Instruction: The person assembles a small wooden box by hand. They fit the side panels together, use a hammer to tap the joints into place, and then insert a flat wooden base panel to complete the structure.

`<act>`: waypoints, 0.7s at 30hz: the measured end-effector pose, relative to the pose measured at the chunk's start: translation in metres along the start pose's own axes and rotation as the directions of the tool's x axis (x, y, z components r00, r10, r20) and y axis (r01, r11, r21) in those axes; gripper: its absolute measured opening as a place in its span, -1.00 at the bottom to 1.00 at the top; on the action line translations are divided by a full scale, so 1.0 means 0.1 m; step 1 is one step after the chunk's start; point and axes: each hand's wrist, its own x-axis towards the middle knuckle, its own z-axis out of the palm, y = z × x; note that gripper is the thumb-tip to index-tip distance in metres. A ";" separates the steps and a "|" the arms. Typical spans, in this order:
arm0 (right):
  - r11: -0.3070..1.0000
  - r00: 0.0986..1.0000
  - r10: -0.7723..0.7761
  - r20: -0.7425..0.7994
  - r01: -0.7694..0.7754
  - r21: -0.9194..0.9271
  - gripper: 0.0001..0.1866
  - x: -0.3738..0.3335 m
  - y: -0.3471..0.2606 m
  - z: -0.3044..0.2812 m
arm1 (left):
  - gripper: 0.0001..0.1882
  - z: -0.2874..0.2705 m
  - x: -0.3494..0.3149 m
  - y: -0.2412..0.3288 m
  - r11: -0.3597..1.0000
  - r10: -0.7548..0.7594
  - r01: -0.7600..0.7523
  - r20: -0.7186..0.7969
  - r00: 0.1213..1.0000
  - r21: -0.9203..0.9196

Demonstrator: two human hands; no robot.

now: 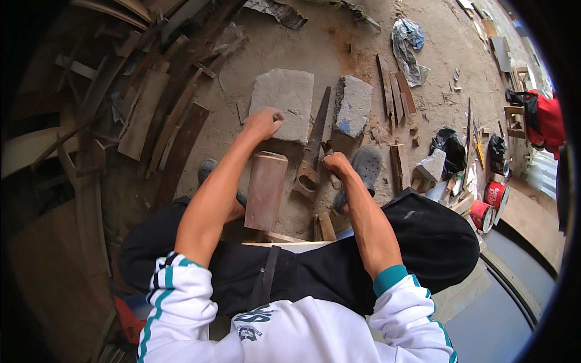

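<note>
Over the near edge of a flat grey concrete slab [284,91], my left hand [264,124] is closed, its fingers curled inward. Whatever it may hold is too small to make out. My right hand [338,163] grips a short wooden-handled tool [334,180] in front of my right shoe; a dark end pokes out past the fingers, its kind unclear. Between my hands a handsaw [316,133] lies on the ground, blade pointing away and wooden handle towards me. A reddish-brown wooden block [266,190] with a pale top edge stands below my left hand.
A rough concrete chunk [352,106] lies right of the saw. Boards [145,115] are heaped along the left. Wood offcuts [398,100], a crumpled plastic sheet [410,51] and a black bag [449,151] lie to the right, near red cans [482,216]. Grey clogs [366,164] flank the saw.
</note>
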 end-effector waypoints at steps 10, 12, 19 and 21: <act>0.999 0.968 0.038 0.249 -0.043 0.013 -0.64 -0.04 0.02 -0.44 | -0.80 0.28 0.64 -0.18 0.947 0.258 -0.260 0.034 0.965 0.187; 0.920 0.931 0.227 0.287 -0.301 0.250 -0.57 -0.09 0.01 -0.49 | -0.81 0.31 0.66 -0.23 0.945 0.267 -0.270 0.040 0.963 0.185; 0.981 0.975 0.095 0.200 -0.126 0.147 -0.65 -0.33 -0.36 -0.81 | -0.80 0.29 0.70 -0.25 0.882 0.315 -0.330 0.099 0.944 0.337; 0.988 0.976 0.044 0.212 -0.073 0.133 -0.65 -0.28 -0.37 -0.78 | -0.80 0.25 0.65 -0.23 0.889 0.287 -0.301 0.090 0.954 0.345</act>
